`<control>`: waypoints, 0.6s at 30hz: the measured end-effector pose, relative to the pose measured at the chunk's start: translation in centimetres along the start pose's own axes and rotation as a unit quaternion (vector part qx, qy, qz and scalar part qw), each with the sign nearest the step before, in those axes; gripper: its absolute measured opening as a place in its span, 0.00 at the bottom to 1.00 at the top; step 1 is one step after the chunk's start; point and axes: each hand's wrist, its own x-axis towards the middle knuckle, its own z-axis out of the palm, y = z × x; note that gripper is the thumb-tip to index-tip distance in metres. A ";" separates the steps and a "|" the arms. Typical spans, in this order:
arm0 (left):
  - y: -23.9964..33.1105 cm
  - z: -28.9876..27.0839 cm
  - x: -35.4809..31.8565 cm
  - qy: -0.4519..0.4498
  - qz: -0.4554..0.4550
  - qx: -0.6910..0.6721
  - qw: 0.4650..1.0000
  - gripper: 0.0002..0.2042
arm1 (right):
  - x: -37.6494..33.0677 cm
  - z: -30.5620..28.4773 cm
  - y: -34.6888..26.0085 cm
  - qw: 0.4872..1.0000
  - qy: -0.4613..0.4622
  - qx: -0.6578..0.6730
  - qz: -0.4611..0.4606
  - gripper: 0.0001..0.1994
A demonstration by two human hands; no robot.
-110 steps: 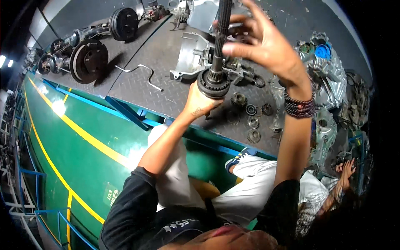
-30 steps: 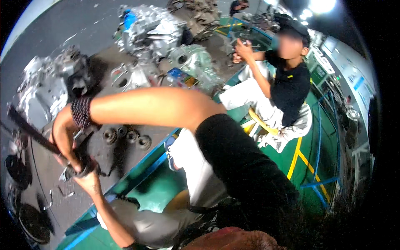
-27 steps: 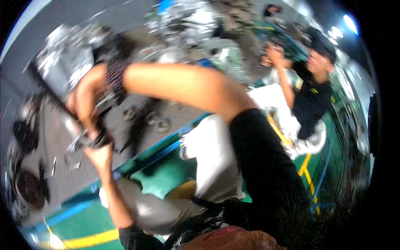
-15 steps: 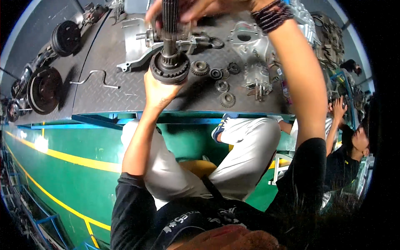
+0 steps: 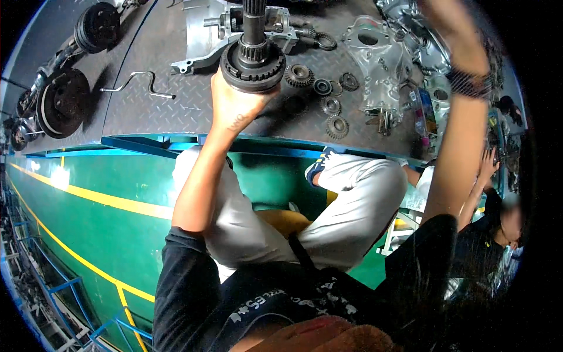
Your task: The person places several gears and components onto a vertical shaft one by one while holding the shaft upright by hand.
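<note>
My left hand (image 5: 234, 105) grips from below a dark steel gear shaft (image 5: 253, 58), with the wide toothed gear resting on my fingers and the splined shaft running up out of the top edge. It hangs above a grey checker-plate platform (image 5: 176, 111). My right hand (image 5: 438, 13) is raised at the top right, apart from the shaft and mostly cut off by the frame edge. A dark beaded bracelet (image 5: 469, 83) sits on that wrist. What the right hand's fingers do is hidden.
Several loose gears and bearings (image 5: 329, 105) lie on the plate beside an aluminium gearbox housing (image 5: 375, 53). A bent metal rod (image 5: 138, 82) and brake discs (image 5: 61, 102) lie left. Another person (image 5: 498, 223) crouches at the right. The green floor (image 5: 88, 223) has yellow lines.
My right hand has left the top of the shaft and swung out to the right. My left hand keeps holding the gear shaft over the plate. The view has shifted slightly.
</note>
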 end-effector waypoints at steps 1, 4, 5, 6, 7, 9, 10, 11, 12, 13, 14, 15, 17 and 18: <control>-0.4 -0.8 0.1 0.006 -0.007 0.008 1.000 0.27 | -1.7 3.0 4.3 0.998 -0.033 -0.012 0.054 0.17; -0.4 -0.9 0.3 0.005 0.000 0.006 1.000 0.25 | -10.0 12.1 16.7 0.972 -0.057 -0.119 0.196 0.14; -0.4 -1.2 0.2 -0.011 -0.013 -0.001 1.000 0.25 | -11.2 14.4 16.1 0.946 -0.060 -0.165 0.271 0.13; 0.0 -0.6 0.3 -0.010 -0.010 0.012 1.000 0.24 | -13.5 15.5 18.7 0.947 -0.046 -0.188 0.256 0.11; 0.3 -0.4 0.2 -0.005 -0.009 0.031 0.999 0.23 | -14.8 16.4 19.6 0.936 -0.056 -0.207 0.279 0.10; 0.5 -0.1 0.1 -0.007 -0.008 0.063 0.998 0.23 | -16.9 17.8 21.7 0.940 -0.034 -0.289 0.180 0.08; 0.7 -0.3 0.2 -0.011 0.000 0.043 0.999 0.23 | -17.0 18.1 21.8 0.922 -0.040 -0.346 0.170 0.08; 0.6 -0.8 0.0 -0.010 0.003 0.025 1.000 0.23 | -15.2 19.5 19.1 0.902 -0.051 -0.400 0.155 0.08; 0.4 -1.3 -0.2 0.000 -0.008 0.027 1.000 0.23 | -13.3 20.7 15.6 0.914 0.058 -0.396 0.068 0.11; 0.6 -1.2 -0.3 0.001 -0.020 0.008 1.000 0.22 | -12.7 21.6 14.5 0.939 0.067 -0.336 0.037 0.13; 0.8 -1.6 -0.5 -0.005 -0.035 0.016 0.999 0.22 | -11.8 23.3 13.1 0.966 0.027 -0.256 0.008 0.15; 1.0 -1.4 -0.3 -0.021 -0.046 0.011 0.999 0.22 | -12.6 24.8 13.1 0.978 -0.047 -0.203 0.009 0.21; 0.7 -0.6 0.0 -0.018 -0.048 -0.004 0.999 0.23 | -13.6 26.5 12.8 0.978 -0.078 -0.192 -0.020 0.28; 0.8 -0.4 0.0 -0.012 -0.046 -0.005 0.999 0.23 | -13.9 27.5 13.3 0.978 -0.100 -0.182 -0.019 0.30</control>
